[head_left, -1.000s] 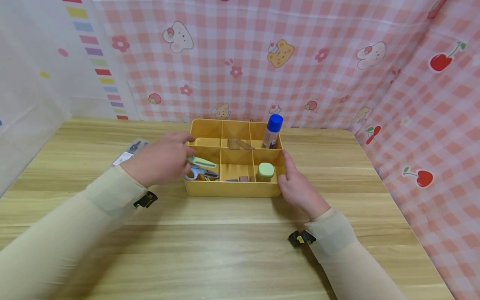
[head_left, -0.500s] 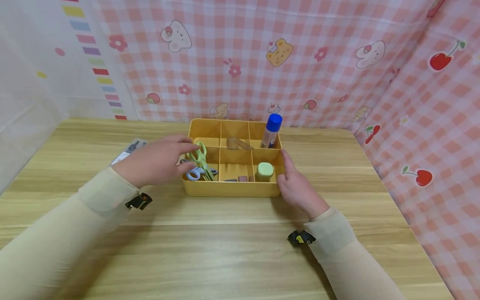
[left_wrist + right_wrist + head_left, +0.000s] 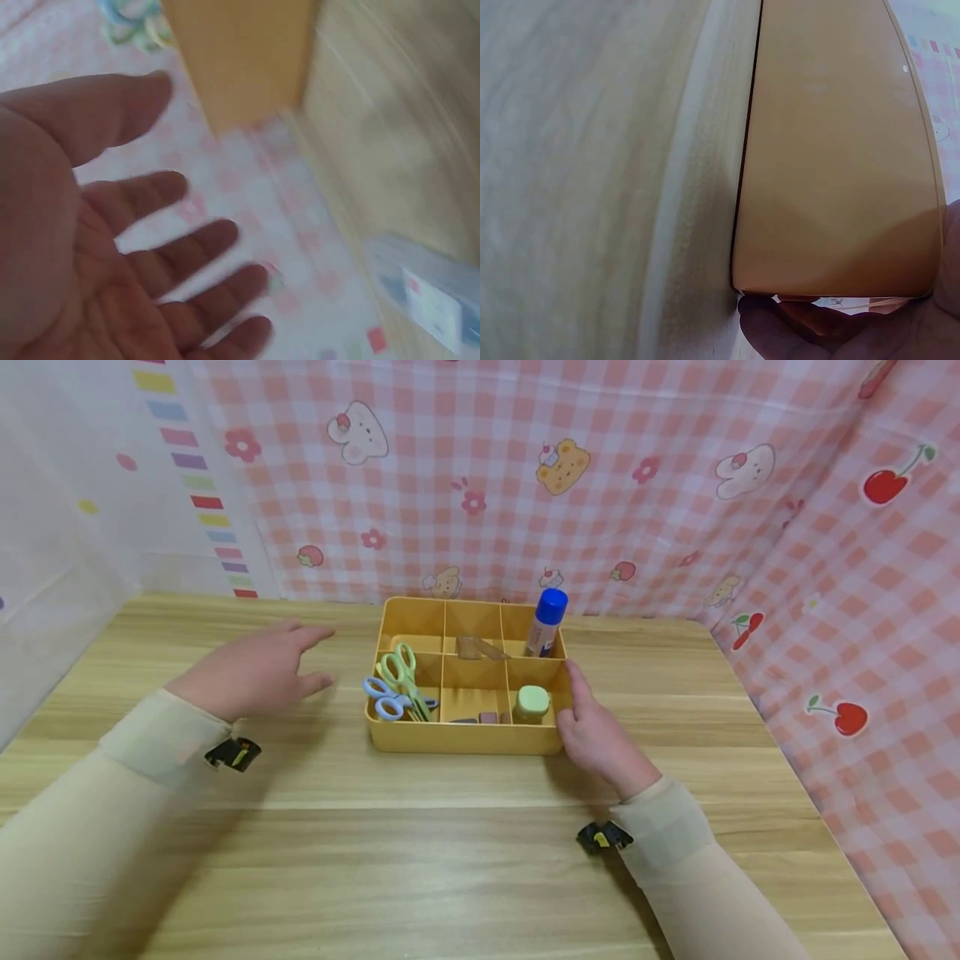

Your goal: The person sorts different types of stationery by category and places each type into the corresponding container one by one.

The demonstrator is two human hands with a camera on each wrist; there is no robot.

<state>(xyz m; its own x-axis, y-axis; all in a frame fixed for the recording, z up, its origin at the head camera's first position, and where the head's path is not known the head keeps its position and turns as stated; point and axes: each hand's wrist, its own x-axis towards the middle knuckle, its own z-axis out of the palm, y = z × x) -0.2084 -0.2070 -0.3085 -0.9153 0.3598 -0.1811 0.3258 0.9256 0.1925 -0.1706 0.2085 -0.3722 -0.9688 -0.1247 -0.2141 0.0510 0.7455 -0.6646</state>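
A yellow divided organizer box (image 3: pixel 467 739) stands on the table. My right hand (image 3: pixel 600 739) holds its front right corner, fingers along the end wall, as the right wrist view also shows beside the box's front wall (image 3: pixel 840 150). My left hand (image 3: pixel 243 672) hovers left of the box with fingers spread and nothing in it; the palm (image 3: pixel 67 277) faces the camera in the left wrist view. Green-handled scissors (image 3: pixel 400 670) and blue-handled scissors (image 3: pixel 388 706) lean together in the front left compartment.
A glue stick with a blue cap (image 3: pixel 551 608) stands in the back right compartment. In front of it is a small green-lidded jar (image 3: pixel 532 700). A clear packet with a white label (image 3: pixel 435 307) lies left of the box. Checked cloth (image 3: pixel 480 485) hangs behind the table.
The green scissors left my left hand and now rest upright beside the blue ones. That hand has drawn away leftward, its fingers opening. My right hand stays on the box.
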